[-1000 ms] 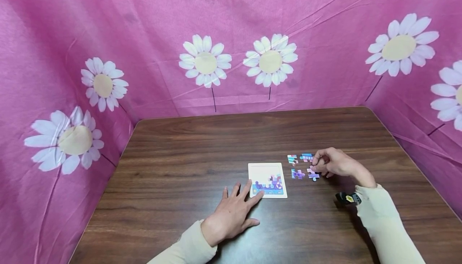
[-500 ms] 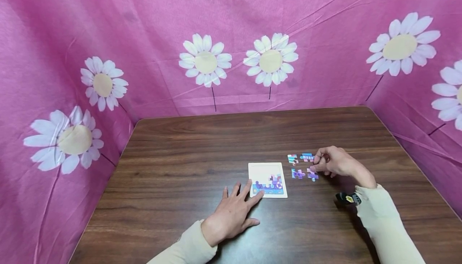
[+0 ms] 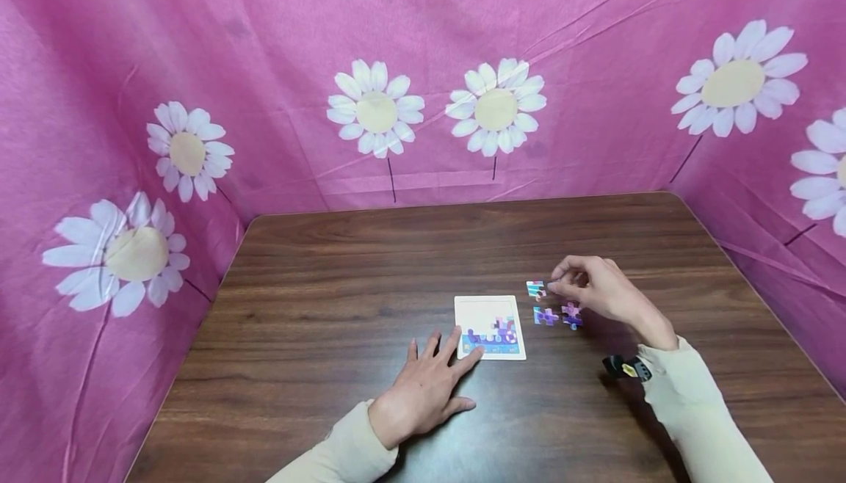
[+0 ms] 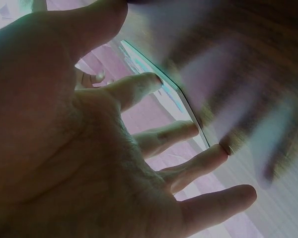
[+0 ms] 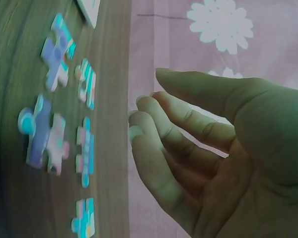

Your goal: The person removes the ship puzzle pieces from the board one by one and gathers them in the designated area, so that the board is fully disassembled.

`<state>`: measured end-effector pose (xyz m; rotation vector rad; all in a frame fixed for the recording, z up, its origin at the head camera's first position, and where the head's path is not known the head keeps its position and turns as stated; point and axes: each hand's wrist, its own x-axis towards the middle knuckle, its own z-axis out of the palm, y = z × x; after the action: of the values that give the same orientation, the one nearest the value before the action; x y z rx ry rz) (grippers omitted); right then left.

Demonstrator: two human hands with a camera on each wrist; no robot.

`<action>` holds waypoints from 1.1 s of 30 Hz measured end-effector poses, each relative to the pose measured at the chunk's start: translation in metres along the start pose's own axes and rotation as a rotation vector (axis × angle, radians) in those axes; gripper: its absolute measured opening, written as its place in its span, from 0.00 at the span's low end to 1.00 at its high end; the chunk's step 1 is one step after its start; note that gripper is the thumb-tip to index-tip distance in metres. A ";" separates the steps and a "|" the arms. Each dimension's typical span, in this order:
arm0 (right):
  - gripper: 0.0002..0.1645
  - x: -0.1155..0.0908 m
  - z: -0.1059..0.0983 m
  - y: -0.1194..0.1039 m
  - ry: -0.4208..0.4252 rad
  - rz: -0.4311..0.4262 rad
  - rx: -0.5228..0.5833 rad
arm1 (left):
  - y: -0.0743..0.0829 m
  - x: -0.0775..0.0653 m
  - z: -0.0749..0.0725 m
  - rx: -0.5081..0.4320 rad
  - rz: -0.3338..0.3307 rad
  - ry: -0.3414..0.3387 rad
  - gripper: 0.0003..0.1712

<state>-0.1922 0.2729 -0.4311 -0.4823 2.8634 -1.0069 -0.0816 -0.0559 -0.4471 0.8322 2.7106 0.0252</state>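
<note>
My left hand (image 3: 423,393) lies with spread fingers, its fingertips on the lower left edge of a small puzzle board (image 3: 487,308) with a cream frame. The board's lower part holds blue and purple pieces. My right hand (image 3: 604,288) hovers over loose jigsaw pieces right of the board. In the right wrist view its fingers bend loosely, apart from the thumb, with nothing between them. Beneath lie a striped piece (image 3: 535,290), a blue and purple piece (image 3: 545,316) and a purple and pink piece (image 3: 571,315). A blue and pink piece (image 5: 85,152) shows only in the right wrist view.
Another piece (image 5: 84,218) lies at the lower edge of the right wrist view. The brown wooden table (image 3: 330,263) is bordered by a pink cloth (image 3: 277,64) with white flowers. A black wrist device (image 3: 626,368) hangs at the right cuff.
My right hand has moved left and a little farther from me, from beside the right-hand pieces to over the back row, covering one piece. The left hand stays put.
</note>
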 end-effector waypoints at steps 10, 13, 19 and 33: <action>0.10 0.001 0.011 -0.018 -0.013 -0.040 0.045 | 0.000 0.000 0.001 -0.002 -0.004 0.003 0.44; 0.11 0.002 0.014 -0.023 -0.024 -0.057 0.032 | -0.001 0.000 0.001 -0.003 -0.003 0.001 0.44; 0.10 0.003 0.022 -0.026 -0.031 -0.095 0.012 | -0.001 0.000 0.001 0.001 -0.001 0.004 0.44; 0.11 0.005 0.043 -0.037 -0.140 -0.109 0.084 | 0.000 0.001 0.001 -0.005 -0.012 -0.003 0.44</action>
<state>-0.1798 0.2184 -0.4417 -0.6789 2.6851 -1.0594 -0.0817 -0.0557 -0.4486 0.8135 2.7116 0.0278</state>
